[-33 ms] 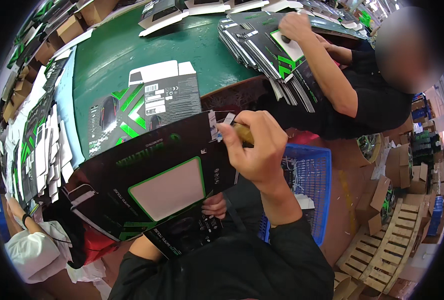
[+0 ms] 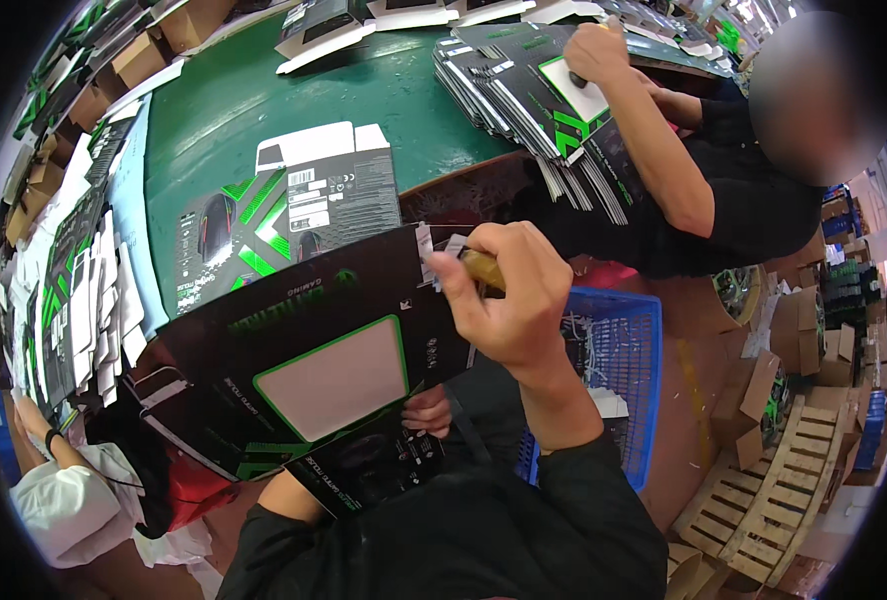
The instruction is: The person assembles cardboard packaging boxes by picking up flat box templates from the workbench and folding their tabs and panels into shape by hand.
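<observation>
A black printed cardboard box blank (image 2: 364,300), with a pale green-edged window panel, leans in front of me, tilted. My left hand (image 2: 429,412) is closed on its lower right edge; the left forearm passes behind the cardboard. At the blank's upper right corner, my right hand (image 2: 519,290) is closed around a yellow-brown object (image 2: 482,268) whose kind is mostly hidden by my fingers. A small whitish piece (image 2: 454,247) stands at my right thumb, beside a pale strip (image 2: 426,250) on the corner. Behind lies another printed box blank (image 2: 344,195), flat on the table.
The green table (image 2: 214,110) stretches ahead. A co-worker's hand (image 2: 599,55) works over a stack of box blanks (image 2: 494,90). More blanks (image 2: 94,320) lie at left. A blue basket (image 2: 644,400) stands at my right, near wooden pallets (image 2: 784,490) and cartons (image 2: 754,400).
My right thumb has shifted slightly left, and the whitish piece beside it looks tilted differently. The co-worker's hand has moved a little. My left hand stays in place.
</observation>
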{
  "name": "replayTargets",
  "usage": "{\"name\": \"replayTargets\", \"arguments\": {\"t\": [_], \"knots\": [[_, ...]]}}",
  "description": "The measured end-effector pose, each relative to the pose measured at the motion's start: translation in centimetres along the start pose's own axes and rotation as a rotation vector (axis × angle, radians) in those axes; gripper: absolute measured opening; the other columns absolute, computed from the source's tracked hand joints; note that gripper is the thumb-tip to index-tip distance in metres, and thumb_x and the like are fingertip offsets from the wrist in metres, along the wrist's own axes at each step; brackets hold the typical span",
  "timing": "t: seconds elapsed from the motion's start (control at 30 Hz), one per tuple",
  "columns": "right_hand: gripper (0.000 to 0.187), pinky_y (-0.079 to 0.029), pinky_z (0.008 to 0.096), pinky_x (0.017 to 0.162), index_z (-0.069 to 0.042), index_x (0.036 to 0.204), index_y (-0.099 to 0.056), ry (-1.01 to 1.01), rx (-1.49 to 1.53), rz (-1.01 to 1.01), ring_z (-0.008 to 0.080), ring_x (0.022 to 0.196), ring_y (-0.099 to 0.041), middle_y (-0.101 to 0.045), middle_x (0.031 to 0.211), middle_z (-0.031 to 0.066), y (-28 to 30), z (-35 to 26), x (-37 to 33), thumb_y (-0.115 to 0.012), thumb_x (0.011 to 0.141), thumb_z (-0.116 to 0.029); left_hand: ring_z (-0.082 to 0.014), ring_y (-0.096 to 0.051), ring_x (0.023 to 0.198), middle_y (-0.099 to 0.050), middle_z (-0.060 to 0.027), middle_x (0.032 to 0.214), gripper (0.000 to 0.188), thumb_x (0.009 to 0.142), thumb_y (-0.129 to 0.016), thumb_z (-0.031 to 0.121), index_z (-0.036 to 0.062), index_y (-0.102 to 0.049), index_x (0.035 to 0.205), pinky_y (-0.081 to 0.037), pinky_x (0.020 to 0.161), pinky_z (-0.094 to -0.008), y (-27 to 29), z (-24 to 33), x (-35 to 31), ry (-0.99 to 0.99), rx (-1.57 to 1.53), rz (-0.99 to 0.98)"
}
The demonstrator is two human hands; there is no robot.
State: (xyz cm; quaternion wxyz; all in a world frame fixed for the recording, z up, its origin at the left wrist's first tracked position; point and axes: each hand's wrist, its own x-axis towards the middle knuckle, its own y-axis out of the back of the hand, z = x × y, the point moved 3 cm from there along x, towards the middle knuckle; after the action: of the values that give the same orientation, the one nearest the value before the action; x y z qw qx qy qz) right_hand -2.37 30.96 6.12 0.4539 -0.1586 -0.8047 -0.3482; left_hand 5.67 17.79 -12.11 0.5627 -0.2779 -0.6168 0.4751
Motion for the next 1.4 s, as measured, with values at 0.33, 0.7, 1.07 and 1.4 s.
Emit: {"name": "replayTargets", "arguments": {"t": [0.33, 0.7, 1.07, 1.4], "knots": [[0.030, -0.040, 0.0294, 0.048, -0.006, 0.085, -0.058, 0.370, 0.051, -0.039, 0.0188, 0.054, -0.055, -0.058, 0.070, 0.0005, 1.6, -3.0, -1.2, -0.086, 0.077, -0.015, 0.0010, -0.048, 0.064, -0.049, 0.0147, 0.070, 0.031, 0.101, -0.052, 0.033, 0.0241, -0.050, 0.072, -0.032, 0.078, -0.0250, 2.4, -2.3, 0.9, -0.223, -0.253, -0.311], [0.018, -0.039, 0.0352, 0.048, -0.005, 0.081, -0.059, -0.127, -0.024, 0.009, 0.0244, 0.053, -0.051, -0.054, 0.064, 0.0058, 0.7, 2.0, -3.8, -0.076, 0.082, -0.009, 0.0019, -0.062, 0.069, -0.064, 0.0126, 0.083, 0.008, 0.102, -0.058, 0.020, 0.0211, -0.057, 0.094, -0.035, 0.070, -0.0219, 4.1, -2.9, 1.7, -0.276, -0.260, -0.523], [0.020, -0.040, 0.0353, 0.052, -0.003, 0.078, -0.058, -0.226, -0.033, -0.050, 0.0246, 0.056, -0.052, -0.055, 0.064, 0.0069, 0.7, 2.3, -4.8, -0.077, 0.082, -0.006, 0.0014, -0.052, 0.072, -0.054, 0.0166, 0.075, 0.018, 0.103, -0.052, 0.021, 0.0258, -0.055, 0.086, -0.034, 0.083, -0.0266, 3.4, -3.3, 0.5, -0.235, -0.256, -0.436], [0.035, -0.032, 0.0308, 0.043, -0.010, 0.069, -0.052, 0.255, -0.174, -0.115, 0.0187, 0.049, -0.044, -0.043, 0.058, 0.0010, 1.4, 0.6, -3.7, -0.085, 0.077, -0.019, 0.0008, -0.054, 0.075, -0.056, 0.0152, 0.081, 0.015, 0.102, -0.053, 0.022, 0.0253, -0.056, 0.088, -0.035, 0.087, -0.0278, 3.3, -2.9, 1.0, -0.248, -0.223, -0.520]]}}
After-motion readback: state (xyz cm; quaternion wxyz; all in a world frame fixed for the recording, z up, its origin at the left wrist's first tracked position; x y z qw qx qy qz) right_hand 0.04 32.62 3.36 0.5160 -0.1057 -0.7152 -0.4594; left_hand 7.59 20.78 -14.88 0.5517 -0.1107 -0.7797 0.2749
